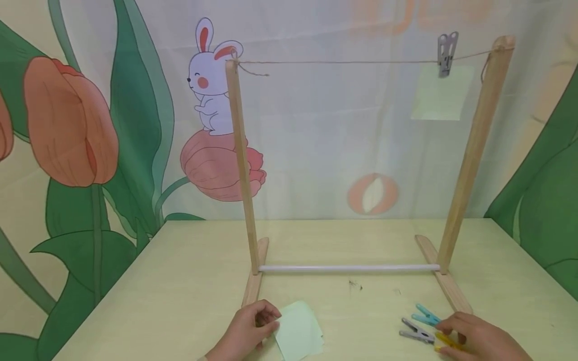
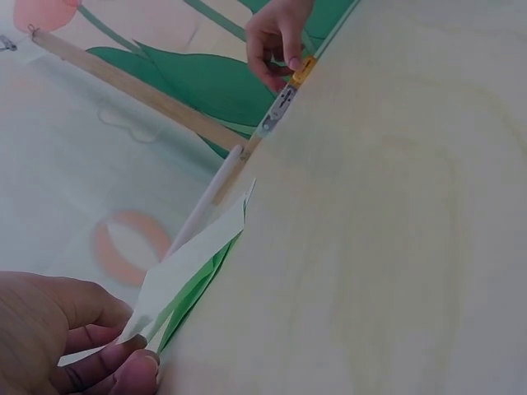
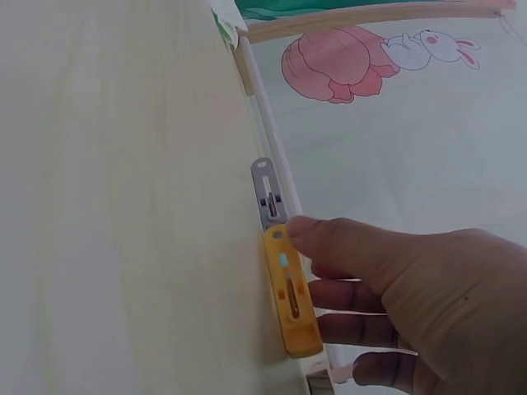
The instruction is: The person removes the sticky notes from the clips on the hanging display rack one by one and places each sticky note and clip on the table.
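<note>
My left hand (image 1: 246, 328) pinches the near left edge of a pale green paper sheet (image 2: 185, 263) on a small stack of square papers (image 1: 295, 331). In the left wrist view, that sheet stands a little apart from the greener ones under it. At the right, my right hand (image 1: 480, 338) has its thumb and fingers around a yellow clothespin (image 3: 294, 300), which lies low at the table. Close by lie a grey clothespin (image 1: 417, 332) and a light blue clothespin (image 1: 424, 315).
Behind the hands stands a wooden frame with a left post (image 1: 242, 165), a right post (image 1: 474, 155) and a white crossbar (image 1: 347, 268). A string (image 1: 325, 62) joins the post tops. One green paper (image 1: 440, 100) hangs there from a grey clothespin (image 1: 446, 52). A printed cloth hangs behind.
</note>
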Demonstrator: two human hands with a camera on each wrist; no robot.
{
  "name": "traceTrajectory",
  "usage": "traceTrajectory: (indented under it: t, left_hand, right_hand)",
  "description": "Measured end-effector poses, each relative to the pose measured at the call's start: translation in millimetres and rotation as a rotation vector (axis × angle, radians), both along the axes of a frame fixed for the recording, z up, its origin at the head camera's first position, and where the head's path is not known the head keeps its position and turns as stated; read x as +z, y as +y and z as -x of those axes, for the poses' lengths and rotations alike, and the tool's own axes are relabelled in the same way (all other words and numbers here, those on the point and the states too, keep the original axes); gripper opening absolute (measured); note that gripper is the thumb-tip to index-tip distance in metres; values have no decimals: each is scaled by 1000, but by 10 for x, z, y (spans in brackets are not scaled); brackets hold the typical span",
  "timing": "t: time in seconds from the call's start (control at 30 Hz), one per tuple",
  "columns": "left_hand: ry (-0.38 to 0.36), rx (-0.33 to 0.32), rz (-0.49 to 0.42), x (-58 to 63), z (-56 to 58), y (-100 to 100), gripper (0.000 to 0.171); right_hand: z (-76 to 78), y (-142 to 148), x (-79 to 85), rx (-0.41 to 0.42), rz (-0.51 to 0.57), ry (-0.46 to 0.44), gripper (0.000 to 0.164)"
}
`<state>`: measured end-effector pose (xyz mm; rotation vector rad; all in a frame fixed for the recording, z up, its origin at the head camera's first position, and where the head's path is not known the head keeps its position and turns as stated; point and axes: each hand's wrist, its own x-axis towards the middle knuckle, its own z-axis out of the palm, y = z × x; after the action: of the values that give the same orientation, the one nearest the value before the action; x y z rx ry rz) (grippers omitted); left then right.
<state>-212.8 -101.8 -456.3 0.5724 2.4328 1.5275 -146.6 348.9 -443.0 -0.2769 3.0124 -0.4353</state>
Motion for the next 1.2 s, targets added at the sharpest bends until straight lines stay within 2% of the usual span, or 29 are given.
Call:
traceTrajectory:
  t: [0.23,0.4,0.57,0.7,0.93,1.13,1.2]
  left_hand:
    - [12,2,7,48,1,-16,13]
    - [38,3,7,106,3,-26,13]
    - [68,-3,2,163,5,-26,12]
    - [90,4,-2,224,10,-14,13]
    - [130,0,-31,323,46,38,15]
    - [147,1,-71,432,69,94,16]
    - [159,-2,-77,467,75,119,15]
  right_hand:
    - [11,-24,99,-79,-15,-14,37]
    - [10,-53,180,-97,-21,-31,37]
    - [23,-96,275,-86,3,-57,37]
    - [37,-117,366,-68,-1,-33,38]
    - [31,-113,521,-43,-34,82,40]
    - [-14,-100,609,26,16,334,30]
    - [-11,-100,653,39,33,387,28]
